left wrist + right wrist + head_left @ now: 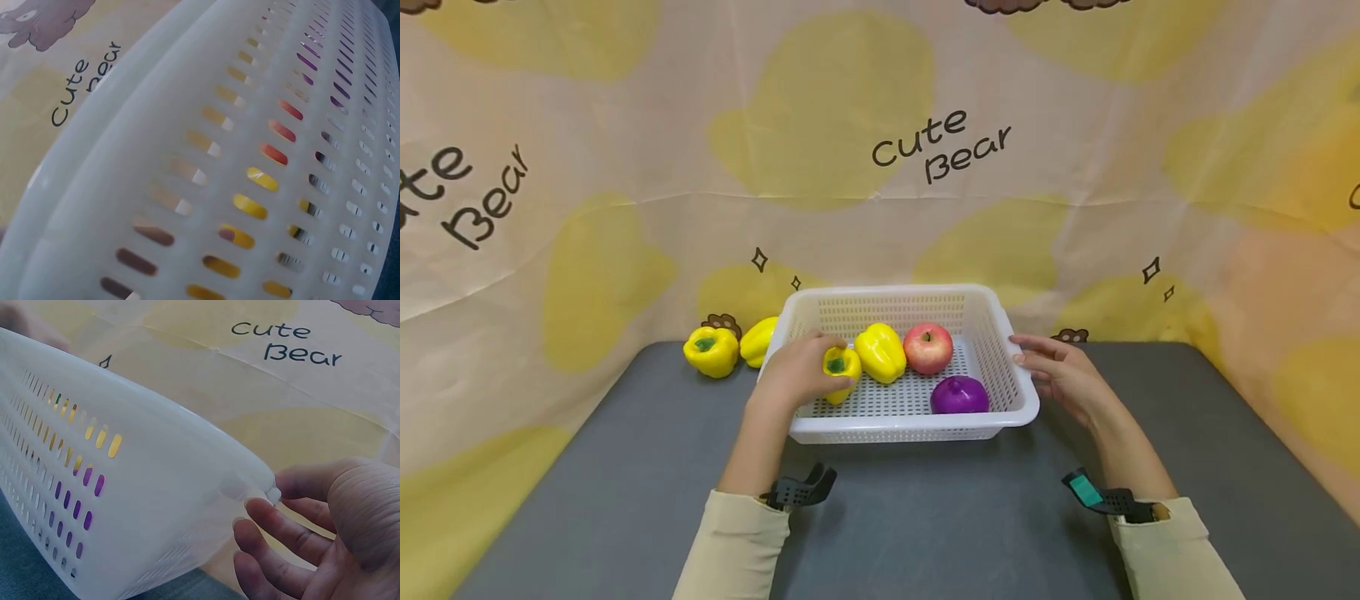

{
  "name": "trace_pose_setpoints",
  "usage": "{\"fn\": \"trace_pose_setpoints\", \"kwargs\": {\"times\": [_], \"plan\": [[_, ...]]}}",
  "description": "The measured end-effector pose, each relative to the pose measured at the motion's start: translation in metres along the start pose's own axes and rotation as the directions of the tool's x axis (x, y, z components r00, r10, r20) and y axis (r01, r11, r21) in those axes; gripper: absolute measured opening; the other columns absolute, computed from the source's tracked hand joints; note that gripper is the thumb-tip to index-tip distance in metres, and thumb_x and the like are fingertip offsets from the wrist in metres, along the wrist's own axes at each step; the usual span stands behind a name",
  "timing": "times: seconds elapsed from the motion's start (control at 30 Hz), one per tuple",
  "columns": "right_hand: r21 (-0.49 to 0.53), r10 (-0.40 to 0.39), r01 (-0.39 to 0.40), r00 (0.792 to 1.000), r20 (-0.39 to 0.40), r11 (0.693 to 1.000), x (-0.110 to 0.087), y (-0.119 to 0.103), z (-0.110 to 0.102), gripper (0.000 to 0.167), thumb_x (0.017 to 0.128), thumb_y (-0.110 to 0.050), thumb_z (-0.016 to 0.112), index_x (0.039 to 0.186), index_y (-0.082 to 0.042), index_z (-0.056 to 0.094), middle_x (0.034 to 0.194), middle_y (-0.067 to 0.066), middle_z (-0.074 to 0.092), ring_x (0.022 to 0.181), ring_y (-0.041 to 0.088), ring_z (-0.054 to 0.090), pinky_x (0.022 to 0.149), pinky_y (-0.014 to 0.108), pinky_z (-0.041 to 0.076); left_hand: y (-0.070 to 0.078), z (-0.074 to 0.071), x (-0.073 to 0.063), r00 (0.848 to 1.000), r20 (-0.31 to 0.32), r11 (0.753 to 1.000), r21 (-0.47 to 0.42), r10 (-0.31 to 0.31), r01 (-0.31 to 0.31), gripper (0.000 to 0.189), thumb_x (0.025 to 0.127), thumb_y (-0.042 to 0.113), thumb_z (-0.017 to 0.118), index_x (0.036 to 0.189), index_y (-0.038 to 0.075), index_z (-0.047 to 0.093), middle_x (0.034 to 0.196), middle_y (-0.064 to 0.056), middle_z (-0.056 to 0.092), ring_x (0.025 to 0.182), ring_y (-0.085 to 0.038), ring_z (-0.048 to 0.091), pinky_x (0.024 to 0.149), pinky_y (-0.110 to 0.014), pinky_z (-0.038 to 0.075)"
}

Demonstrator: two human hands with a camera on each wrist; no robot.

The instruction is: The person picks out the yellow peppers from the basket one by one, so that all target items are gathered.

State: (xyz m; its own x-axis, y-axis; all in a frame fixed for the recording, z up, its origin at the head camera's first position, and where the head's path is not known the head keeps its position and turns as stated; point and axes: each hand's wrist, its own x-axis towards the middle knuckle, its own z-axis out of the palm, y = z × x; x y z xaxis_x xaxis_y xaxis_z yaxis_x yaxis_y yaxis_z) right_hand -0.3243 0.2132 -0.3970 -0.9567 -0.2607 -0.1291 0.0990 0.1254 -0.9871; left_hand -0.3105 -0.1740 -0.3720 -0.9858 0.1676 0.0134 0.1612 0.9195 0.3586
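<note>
The pepper (848, 364) is held in the left hand (797, 371) inside the basket (902, 425), whose far end the right hand (1071, 379) grips, probably for steadiness. Between the hands lie another pepper (882, 353), the apple (928, 350) and the onion (960, 396); two more peppers (712, 352) sit on the surface (925, 517) beyond the left hand. The right wrist view shows bent fingers (294, 531) below the rim (187, 425), unclear in the head view.

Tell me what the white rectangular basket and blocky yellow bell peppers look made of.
White slotted rectangular basket: likely smooth, semi-glossy plastic, given its moulded rim and regular slots. Blocky yellow bell peppers: glossy, perhaps plastic or foam from their even colour and highlights.
</note>
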Motion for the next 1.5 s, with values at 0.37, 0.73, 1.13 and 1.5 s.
{"fn": "trace_pose_setpoints", "kwargs": {"times": [0.37,0.73,1.13,1.5], "plan": [[0.03,-0.007,0.008,0.999,-0.04,1.0,-0.0053,0.0061,0.0004,0.054,0.099,-0.028,0.065,0.147,-0.01,0.049,0.104,-0.015,0.068,0.094,0.004,0.072,0.082,0.027,0.061,0.0036,0.0025,-0.0024,1.0,-0.022,1.0,-0.025,0.016,-0.016,0.06,0.078,0.038,0.084,0.131,0.015,0.067,0.129,-0.011,0.061,0.103,-0.028,0.061,0.097,-0.047,0.052],[-0.006,-0.028,0.028,0.999,-0.043,1.0,0.0009,0.0045,0.0083,0.059,0.099,-0.029,0.065,0.15,-0.006,0.046,0.106,-0.015,0.067,0.094,0.004,0.072,0.082,0.029,0.061,-0.002,0.0011,-0.0013,1.0,0.001,1.0,-0.018,0.008,-0.008,0.062,0.079,0.038,0.083,0.133,0.014,0.066,0.127,-0.012,0.06,0.099,-0.026,0.059,0.093,-0.046,0.053],[-0.02,-0.016,0.015,0.999,-0.038,1.0,-0.0023,0.0009,0.005,0.057,0.099,-0.03,0.065,0.148,-0.009,0.049,0.104,-0.017,0.068,0.093,0.004,0.072,0.08,0.03,0.062,0.0012,0.0007,-0.0036,1.0,0.006,1.0,-0.028,-0.004,0.004,0.064,0.077,0.041,0.085,0.13,0.011,0.065,0.134,-0.014,0.059,0.111,-0.029,0.059,0.102,-0.049,0.05],[-0.011,-0.029,0.028,0.999,-0.024,1.0,-0.0018,0.0026,0.0039,0.057,0.099,-0.029,0.064,0.149,-0.007,0.047,0.101,-0.018,0.07,0.093,0.004,0.073,0.08,0.029,0.062,0.0017,0.0016,-0.0042,1.0,-0.001,0.999,-0.04,-0.006,0.006,0.063,0.077,0.042,0.085,0.129,0.013,0.067,0.132,-0.012,0.06,0.11,-0.029,0.059,0.102,-0.048,0.051]]}}
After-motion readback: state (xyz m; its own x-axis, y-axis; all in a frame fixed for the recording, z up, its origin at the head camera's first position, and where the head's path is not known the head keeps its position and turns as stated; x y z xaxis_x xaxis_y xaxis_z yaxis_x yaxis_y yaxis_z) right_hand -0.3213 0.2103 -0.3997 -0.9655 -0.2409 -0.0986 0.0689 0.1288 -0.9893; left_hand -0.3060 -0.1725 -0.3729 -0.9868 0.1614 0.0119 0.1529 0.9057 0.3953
